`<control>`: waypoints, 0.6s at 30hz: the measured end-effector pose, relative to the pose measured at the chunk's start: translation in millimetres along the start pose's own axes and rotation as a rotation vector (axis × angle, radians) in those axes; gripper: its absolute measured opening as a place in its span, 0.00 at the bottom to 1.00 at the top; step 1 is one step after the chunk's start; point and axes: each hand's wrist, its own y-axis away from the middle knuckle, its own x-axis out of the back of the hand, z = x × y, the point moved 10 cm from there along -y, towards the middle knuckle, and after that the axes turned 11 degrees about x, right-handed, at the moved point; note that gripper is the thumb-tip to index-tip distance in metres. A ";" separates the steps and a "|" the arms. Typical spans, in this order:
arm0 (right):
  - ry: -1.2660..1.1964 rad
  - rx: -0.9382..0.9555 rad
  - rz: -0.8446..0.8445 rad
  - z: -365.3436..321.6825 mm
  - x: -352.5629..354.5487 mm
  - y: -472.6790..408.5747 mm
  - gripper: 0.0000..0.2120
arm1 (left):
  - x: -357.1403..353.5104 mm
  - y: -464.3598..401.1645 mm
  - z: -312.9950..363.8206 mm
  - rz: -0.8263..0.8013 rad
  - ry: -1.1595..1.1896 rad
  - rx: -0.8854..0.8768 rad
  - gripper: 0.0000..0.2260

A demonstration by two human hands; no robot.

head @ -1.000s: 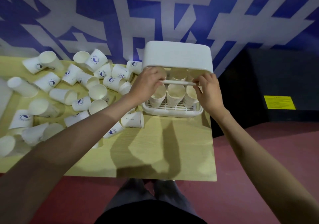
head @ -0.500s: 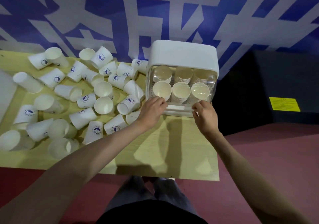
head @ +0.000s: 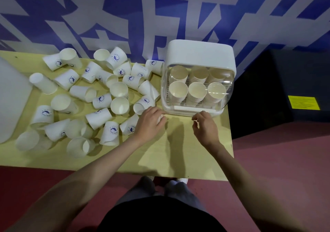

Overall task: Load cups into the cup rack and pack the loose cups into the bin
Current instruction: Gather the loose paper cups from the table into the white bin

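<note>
The white cup rack (head: 200, 53) stands at the table's back right. Its clear front cover (head: 226, 88) is down over two rows of stacked paper cups (head: 197, 90). Many loose white paper cups (head: 119, 104) with blue logos lie scattered over the left half of the table. My left hand (head: 150, 120) lies palm down at the right edge of that pile, its fingers curled over one paper cup (head: 162, 118), of which only a white sliver shows. My right hand (head: 205, 126) hovers just in front of the rack's base, fingers loosely bent, holding nothing.
The yellow wooden table (head: 178, 156) ends close to the rack's right side, above red floor (head: 276, 160). A large white plastic piece (head: 10, 97) sits at the left edge. A blue-and-white banner (head: 160, 17) hangs behind. A dark box (head: 285, 81) stands to the right.
The rack's clear cover came down and is closed. Both hands left its front edge; the left moved onto a loose cup, the right drew back slightly.
</note>
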 end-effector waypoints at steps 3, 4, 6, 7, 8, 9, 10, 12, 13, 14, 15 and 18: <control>-0.081 0.015 -0.039 -30.0 -18.1 9.5 0.07 | 32.1 34.1 -49.1 0.091 0.051 0.175 0.11; -0.109 0.016 -0.052 -41.1 -24.7 11.6 0.08 | 45.4 46.3 -66.8 0.136 0.056 0.237 0.08; -0.152 0.041 -0.077 -69.6 -41.4 13.2 0.08 | 73.2 72.3 -101.6 0.226 0.057 0.341 0.07; -0.164 0.062 -0.093 -84.9 -50.7 13.0 0.08 | 86.5 84.9 -116.4 0.268 0.054 0.389 0.07; -0.179 0.084 -0.113 -100.7 -61.0 12.4 0.09 | 98.6 97.5 -129.8 0.301 0.040 0.431 0.07; -0.198 0.104 -0.135 -115.6 -72.5 11.7 0.11 | 109.6 109.1 -139.3 0.334 0.014 0.453 0.07; -0.220 0.121 -0.160 -127.2 -82.6 11.2 0.12 | 117.5 118.1 -144.8 0.366 -0.010 0.450 0.08; -0.264 0.148 -0.226 -152.9 -108.8 9.9 0.17 | 132.1 137.1 -159.1 0.405 -0.060 0.443 0.10; -0.279 0.147 -0.261 -162.1 -121.3 9.0 0.20 | 135.4 144.7 -167.3 0.402 -0.095 0.454 0.12; -0.292 0.130 -0.283 -167.7 -131.5 7.7 0.21 | 136.2 150.4 -175.1 0.387 -0.134 0.471 0.13; -0.311 0.102 -0.294 -172.0 -139.7 5.7 0.22 | 136.0 155.7 -183.4 0.361 -0.172 0.499 0.14; -0.358 0.005 -0.283 -170.9 -154.1 -1.6 0.21 | 131.9 166.4 -197.9 0.290 -0.248 0.578 0.16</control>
